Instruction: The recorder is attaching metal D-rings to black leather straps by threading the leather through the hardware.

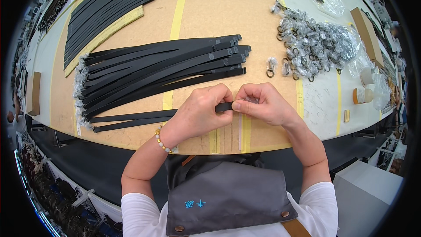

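Observation:
A narrow black strap (pixel 224 107) runs across the near part of the table, its end raised between my two hands. My left hand (pixel 198 109) is closed round the strap just short of that end. Thumb and fingers of my right hand (pixel 265 102) pinch the end itself, with a bit of clear plastic showing behind the thumb; what that plastic wraps is hidden. Beyond my hands lies a fanned bundle of black straps (pixel 162 63), with plastic-wrapped ends gathered at the left. Two plastic-wrapped metal clasps (pixel 271 66) lie apart, just past my right hand.
A heap of plastic-wrapped metal clasps (pixel 313 39) sits at the right, beside a cardboard strip (pixel 367 37). A tape roll (pixel 363 96) stands near the right edge. More black straps (pixel 112 11) lie far left along a yellow-edged board (pixel 105 39). Yellow tape (pixel 179 8) crosses the tabletop.

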`<state>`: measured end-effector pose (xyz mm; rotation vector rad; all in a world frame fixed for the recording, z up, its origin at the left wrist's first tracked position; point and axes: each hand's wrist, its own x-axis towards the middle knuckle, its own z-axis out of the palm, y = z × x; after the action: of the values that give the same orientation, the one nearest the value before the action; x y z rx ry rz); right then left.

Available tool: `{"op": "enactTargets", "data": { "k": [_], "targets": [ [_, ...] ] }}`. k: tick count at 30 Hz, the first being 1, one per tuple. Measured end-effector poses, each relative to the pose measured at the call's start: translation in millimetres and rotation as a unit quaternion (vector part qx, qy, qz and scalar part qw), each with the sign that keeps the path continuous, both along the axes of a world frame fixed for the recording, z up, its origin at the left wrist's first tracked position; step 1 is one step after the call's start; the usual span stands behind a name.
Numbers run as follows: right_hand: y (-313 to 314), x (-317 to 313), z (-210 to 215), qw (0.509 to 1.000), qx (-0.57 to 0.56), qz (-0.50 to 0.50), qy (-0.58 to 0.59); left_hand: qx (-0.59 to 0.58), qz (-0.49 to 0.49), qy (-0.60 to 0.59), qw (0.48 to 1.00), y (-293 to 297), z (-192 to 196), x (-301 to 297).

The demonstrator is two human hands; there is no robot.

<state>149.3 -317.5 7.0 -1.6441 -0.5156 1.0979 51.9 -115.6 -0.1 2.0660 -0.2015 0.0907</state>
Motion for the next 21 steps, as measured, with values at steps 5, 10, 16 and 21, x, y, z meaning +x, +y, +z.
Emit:
{"op": "enactTargets", "data": {
  "k": [5,10,16,21],
  "targets": [
    [1.7,-5.3,-5.4,0.999,0.025,-0.011,-0.036,-0.002,0.0,-0.007,1.0,-1.2,0.0,0.6],
    [3.9,-8.9,-2.3,0.995,0.003,-0.004,-0.098,-0.014,-0.016,0.002,1.0,-1.5,1.4,-0.7],
    [10.2,-16.2,-0.3,0.993,0.043,-0.031,-0.11,-0.053,-0.041,0.056,0.996,0.5,11.9,-1.4],
    [4.2,-11.4,-10.3,0.995,0.091,-0.019,-0.019,-0.128,-0.065,0.028,0.989,2.2,10.8,-0.9]
  ]
}}
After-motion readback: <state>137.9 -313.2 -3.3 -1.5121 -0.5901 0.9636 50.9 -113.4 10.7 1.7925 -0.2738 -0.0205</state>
